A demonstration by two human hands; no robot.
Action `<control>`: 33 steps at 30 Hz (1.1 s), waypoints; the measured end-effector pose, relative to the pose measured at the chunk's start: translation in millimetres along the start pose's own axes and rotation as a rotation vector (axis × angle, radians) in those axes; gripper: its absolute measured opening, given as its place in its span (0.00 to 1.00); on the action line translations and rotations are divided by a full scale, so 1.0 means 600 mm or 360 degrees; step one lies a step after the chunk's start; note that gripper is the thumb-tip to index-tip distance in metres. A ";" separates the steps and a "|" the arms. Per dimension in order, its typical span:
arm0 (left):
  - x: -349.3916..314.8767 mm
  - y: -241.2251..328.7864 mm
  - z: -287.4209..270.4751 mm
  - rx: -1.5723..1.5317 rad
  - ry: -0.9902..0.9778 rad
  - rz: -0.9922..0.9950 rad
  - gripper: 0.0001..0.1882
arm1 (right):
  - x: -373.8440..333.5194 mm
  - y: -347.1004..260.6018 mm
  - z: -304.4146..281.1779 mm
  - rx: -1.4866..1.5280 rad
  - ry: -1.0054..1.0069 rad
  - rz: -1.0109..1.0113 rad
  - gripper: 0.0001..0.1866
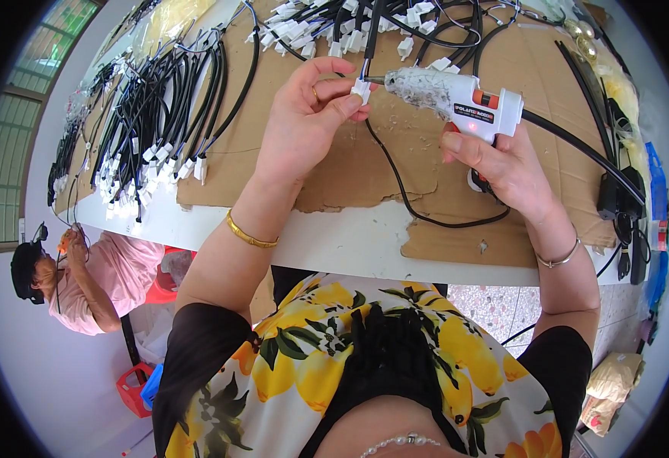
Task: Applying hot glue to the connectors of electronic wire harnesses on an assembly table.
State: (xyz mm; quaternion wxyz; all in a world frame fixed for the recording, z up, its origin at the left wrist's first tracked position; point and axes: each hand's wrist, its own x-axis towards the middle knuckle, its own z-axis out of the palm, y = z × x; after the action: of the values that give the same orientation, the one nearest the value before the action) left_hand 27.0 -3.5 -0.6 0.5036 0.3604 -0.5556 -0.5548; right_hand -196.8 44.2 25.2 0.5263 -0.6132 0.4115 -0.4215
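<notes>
Between the thumb and fingers of my left hand [311,111] is a white plastic connector [361,89] at the end of a black cable [374,37]. Thin blue and white wires enter the connector's top. My right hand [506,166] is wrapped round the handle of a white glue gun [445,95]. Its nozzle [376,79] points left and meets the wires just above the connector, touching or nearly so. Strings of dried glue cling to the gun's front. A thick black cord [578,145] leaves the back of the gun.
Brown cardboard [334,179] covers much of the white table [334,237]. Bundled black cables with white connectors [159,153] lie at left, more connectors [296,30] at the back. A black power adapter [619,195] sits at right. Another person [98,282] holds a cable at far left.
</notes>
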 end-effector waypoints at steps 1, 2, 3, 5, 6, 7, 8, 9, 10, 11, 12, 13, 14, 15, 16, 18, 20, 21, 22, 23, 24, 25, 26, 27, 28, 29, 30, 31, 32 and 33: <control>0.000 -0.001 0.000 0.0000 -0.0001 0.0002 0.14 | 0.000 0.000 -0.001 -0.0025 -0.0005 -0.0018 0.13; 0.000 -0.001 0.000 0.0013 0.0002 0.0017 0.14 | 0.000 0.000 -0.001 -0.0027 -0.0005 -0.0020 0.13; 0.000 -0.001 0.000 0.0027 0.0006 0.0032 0.14 | 0.000 0.001 -0.001 -0.0034 -0.0010 -0.0024 0.13; -0.001 0.001 0.001 0.0041 0.0014 0.0042 0.14 | -0.001 0.001 -0.001 -0.0042 -0.0016 -0.0030 0.14; -0.001 0.001 0.001 0.0053 0.0022 0.0048 0.14 | -0.001 0.001 0.000 -0.0040 -0.0009 -0.0037 0.13; -0.001 0.001 0.001 0.0054 0.0024 0.0050 0.14 | -0.001 0.001 0.001 -0.0038 -0.0001 -0.0044 0.13; -0.001 0.000 0.000 0.0065 0.0028 0.0056 0.14 | -0.001 -0.001 0.001 -0.0038 -0.0003 -0.0046 0.13; -0.001 -0.001 0.000 0.0076 0.0032 0.0063 0.14 | -0.001 -0.006 0.001 -0.0069 -0.0006 -0.0005 0.12; -0.001 -0.001 0.000 0.0076 0.0032 0.0064 0.14 | -0.001 -0.008 0.001 -0.0100 -0.0010 0.0035 0.12; 0.000 -0.002 0.001 0.0069 0.0032 0.0073 0.14 | -0.001 -0.008 0.000 -0.0101 -0.0011 0.0034 0.12; 0.000 -0.002 0.001 0.0063 0.0031 0.0081 0.14 | -0.001 -0.008 -0.001 -0.0087 -0.0020 0.0042 0.11; 0.000 -0.001 0.002 0.0063 0.0032 0.0082 0.14 | -0.001 -0.008 -0.001 -0.0073 -0.0030 0.0049 0.10; -0.001 -0.001 0.002 0.0064 0.0038 0.0081 0.14 | -0.001 -0.008 -0.001 -0.0074 -0.0031 0.0049 0.10; -0.001 -0.001 0.003 0.0065 0.0045 0.0079 0.14 | -0.001 -0.009 -0.002 -0.0101 -0.0029 0.0050 0.11; -0.001 -0.001 0.003 0.0064 0.0045 0.0079 0.14 | -0.001 -0.009 -0.002 -0.0128 -0.0027 0.0051 0.12; 0.000 -0.001 0.003 0.0089 0.0080 0.0096 0.15 | -0.001 -0.004 -0.002 -0.0119 -0.0026 0.0026 0.15; 0.000 -0.003 0.001 0.0117 0.0097 0.0118 0.15 | 0.000 -0.003 -0.004 -0.0110 -0.0028 -0.0001 0.17; 0.001 -0.005 0.000 0.0143 0.0108 0.0139 0.16 | 0.001 -0.003 -0.005 -0.0138 -0.0041 0.0001 0.20; 0.001 -0.005 0.001 0.0142 0.0108 0.0139 0.16 | 0.001 -0.004 -0.006 -0.0166 -0.0054 0.0002 0.22; 0.001 -0.005 0.001 0.0158 0.0136 0.0144 0.16 | 0.000 -0.004 -0.005 -0.0166 -0.0054 0.0003 0.22; 0.001 -0.005 0.001 0.0174 0.0164 0.0149 0.17 | 0.000 -0.004 -0.004 -0.0145 -0.0050 0.0000 0.23; 0.001 -0.006 0.001 0.0174 0.0165 0.0149 0.17 | 0.000 -0.003 -0.004 -0.0124 -0.0046 -0.0004 0.23; 0.001 -0.006 0.000 0.0220 0.0178 0.0173 0.17 | 0.000 -0.004 -0.004 -0.0124 -0.0046 -0.0004 0.23; 0.001 -0.007 0.000 0.0265 0.0190 0.0196 0.18 | 0.000 -0.004 -0.004 -0.0127 -0.0043 0.0002 0.23; 0.001 -0.006 0.001 0.0265 0.0190 0.0195 0.18 | 0.000 -0.004 -0.005 -0.0130 -0.0039 0.0008 0.22; 0.001 -0.005 0.002 0.0302 0.0198 0.0222 0.18 | 0.000 -0.004 -0.004 -0.0130 -0.0039 0.0009 0.22; 0.000 -0.004 0.003 0.0341 0.0207 0.0248 0.18 | 0.000 -0.004 -0.003 -0.0115 -0.0028 0.0011 0.22; 0.000 -0.004 0.003 0.0341 0.0208 0.0248 0.18 | 0.000 -0.004 -0.002 -0.0099 -0.0016 0.0014 0.22; 0.000 -0.003 0.004 0.0364 0.0213 0.0250 0.18 | 0.000 -0.003 -0.003 -0.0099 -0.0017 0.0014 0.22; 0.000 -0.003 0.004 0.0386 0.0217 0.0253 0.18 | 0.001 -0.003 -0.005 -0.0122 -0.0033 0.0016 0.21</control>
State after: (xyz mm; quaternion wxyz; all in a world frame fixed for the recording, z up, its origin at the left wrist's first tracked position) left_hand 24.6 -2.9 -2.1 0.5353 0.4104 -0.6097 -0.4162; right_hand -199.1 42.9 27.4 0.5087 -0.6353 0.4250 -0.3962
